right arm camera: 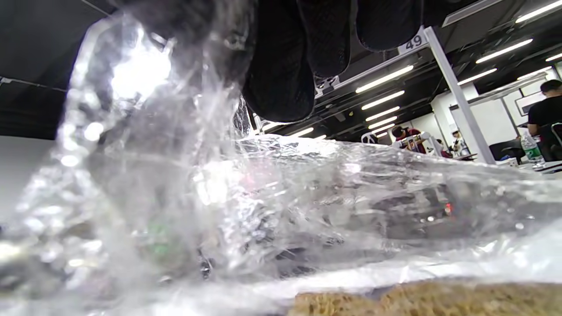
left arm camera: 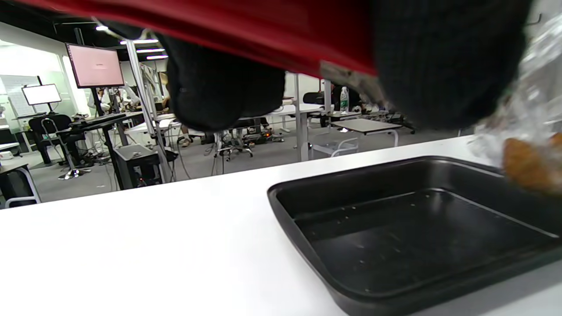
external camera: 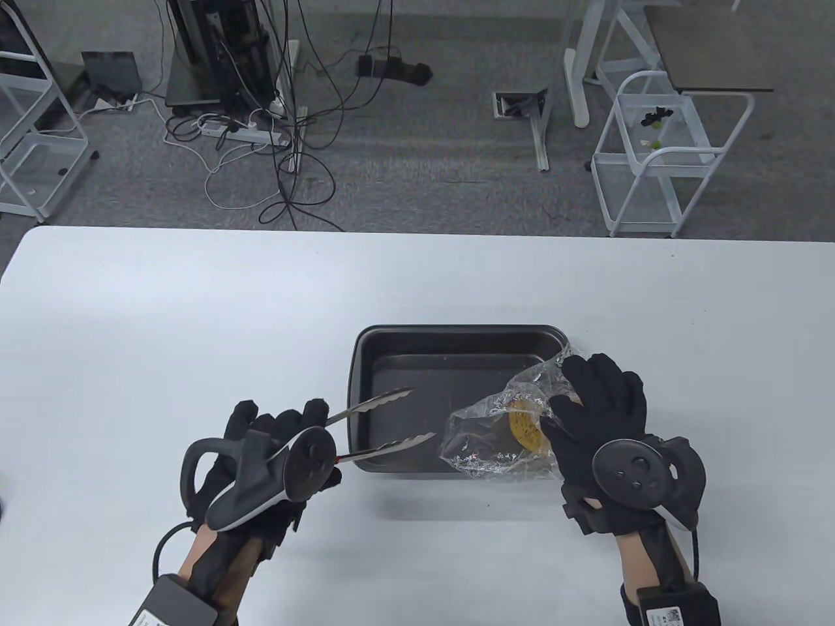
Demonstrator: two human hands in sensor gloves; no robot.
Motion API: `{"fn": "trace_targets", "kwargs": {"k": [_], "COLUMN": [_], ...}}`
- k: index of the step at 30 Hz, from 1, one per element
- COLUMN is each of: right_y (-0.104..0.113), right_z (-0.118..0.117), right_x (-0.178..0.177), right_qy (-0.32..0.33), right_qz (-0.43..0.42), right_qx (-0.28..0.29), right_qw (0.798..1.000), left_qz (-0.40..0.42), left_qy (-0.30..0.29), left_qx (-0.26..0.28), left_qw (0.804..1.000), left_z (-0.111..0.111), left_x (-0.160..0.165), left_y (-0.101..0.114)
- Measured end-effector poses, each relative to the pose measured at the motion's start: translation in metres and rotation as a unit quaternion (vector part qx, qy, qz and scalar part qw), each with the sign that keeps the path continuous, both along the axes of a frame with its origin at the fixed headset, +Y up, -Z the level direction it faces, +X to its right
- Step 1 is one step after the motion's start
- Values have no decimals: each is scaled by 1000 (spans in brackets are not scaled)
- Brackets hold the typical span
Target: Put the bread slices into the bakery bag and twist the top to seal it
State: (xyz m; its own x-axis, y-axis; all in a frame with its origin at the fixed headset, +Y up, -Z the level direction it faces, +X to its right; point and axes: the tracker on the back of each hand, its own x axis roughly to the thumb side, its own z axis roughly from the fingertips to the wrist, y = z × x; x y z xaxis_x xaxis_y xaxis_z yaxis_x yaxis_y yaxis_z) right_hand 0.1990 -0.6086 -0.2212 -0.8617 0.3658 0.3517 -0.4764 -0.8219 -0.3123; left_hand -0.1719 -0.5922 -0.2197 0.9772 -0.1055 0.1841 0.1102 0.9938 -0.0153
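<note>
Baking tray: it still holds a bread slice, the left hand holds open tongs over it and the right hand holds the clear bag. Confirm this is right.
Not quite. The baking tray is empty, as the table view and left wrist view show; the bread slice is inside the clear bag. The rest stands: the left hand holds open tongs over the tray, the right hand holds the bag.

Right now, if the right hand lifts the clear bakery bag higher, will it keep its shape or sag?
It will probably sag: the bakery bag is thin crinkled film, already crumpled where the right hand grips it. It looks light, so the bread slice inside would likely pull it down and slide. The glossy film may also be slippery.
</note>
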Motion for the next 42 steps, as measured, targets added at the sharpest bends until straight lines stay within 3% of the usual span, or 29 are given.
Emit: {"fn": "trace_targets", "kwargs": {"k": [5,10,15,19,29,36,42], "right_y": [5,7,10,11,8,8,8], "right_z": [1,0,-1,-2,-7,-6,-5], "right_x": [16,31,44,51,51,50,48], "right_qy": [-13,-33,-55,-61,-64,-65,-63], "right_qz": [-25,-41,-53,-67,-67,-65,-66], "right_qx": [4,8,15,16,12,15,18], "right_qw": [1000,999,997,996,996,996,996], "left_qz": [-37,-22,-24,-47,-98,-123,-129], "left_qy": [7,8,1,4,3,24,23], "left_qx": [-13,-44,-105,-138,-162,-202,-196], "left_qw": [999,999,994,989,982,971,972], "left_z": [-41,-87,-125,-143,-155,-157,-150], "left_x": [10,18,29,33,45,52,54], "left_y": [-11,-30,-63,-88,-125,-134,-132]}}
